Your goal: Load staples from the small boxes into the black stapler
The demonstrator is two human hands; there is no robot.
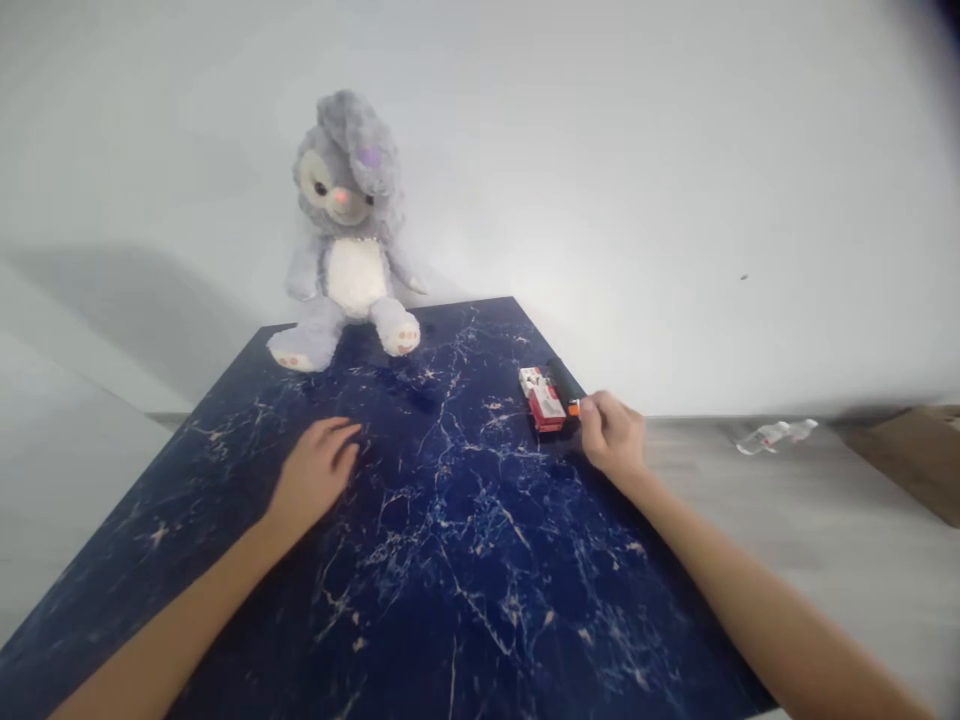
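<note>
My left hand [313,470] rests on or just over the dark blue marbled table [450,580], left of the middle, with its fingers loosely bent and nothing in them. At the table's right edge, my right hand [613,432] is closed at the near end of a black elongated object with an orange part [564,384]; its exact kind is unclear. Directly left of that object lies a small red and white box [547,408], apart from my fingers. What is inside my right fist is mostly hidden.
A grey plush toy [352,230] with a white belly sits at the far left of the table, against the white wall [637,180]. On the floor to the right lie a clear and white item [776,436] and a brown cardboard box [911,455].
</note>
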